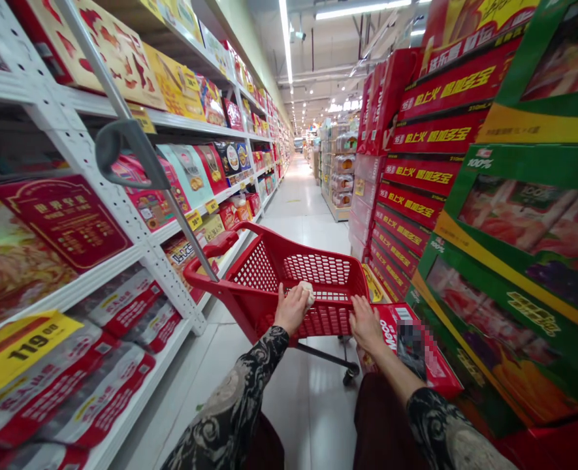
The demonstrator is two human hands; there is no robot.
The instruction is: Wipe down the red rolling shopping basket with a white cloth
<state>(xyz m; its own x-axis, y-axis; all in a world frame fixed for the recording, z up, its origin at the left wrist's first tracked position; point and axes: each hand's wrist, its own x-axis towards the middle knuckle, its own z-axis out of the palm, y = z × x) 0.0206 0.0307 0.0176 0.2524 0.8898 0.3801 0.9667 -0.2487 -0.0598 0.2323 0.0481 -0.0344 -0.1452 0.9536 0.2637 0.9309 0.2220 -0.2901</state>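
Note:
A red plastic rolling shopping basket [318,269] stands in front of me, with slotted walls and nothing visible inside. My left hand [290,309] is at its near rim, fingers closed on a crumpled whitish cloth [307,295]. At the near right corner, my right hand [366,324] has its fingers curled over the rim. A metal pole with a grey handle [130,156] rises from the left end of the basket and leans up to the left. A dark caster [351,374] shows below.
White shelving [93,176] with boxed and bagged goods lines the left. Stacked red drink cartons [428,140] and green boxes [524,228] rise close on the right. A red box [430,356] sits low by my right forearm. The tiled aisle floor [296,189] runs ahead.

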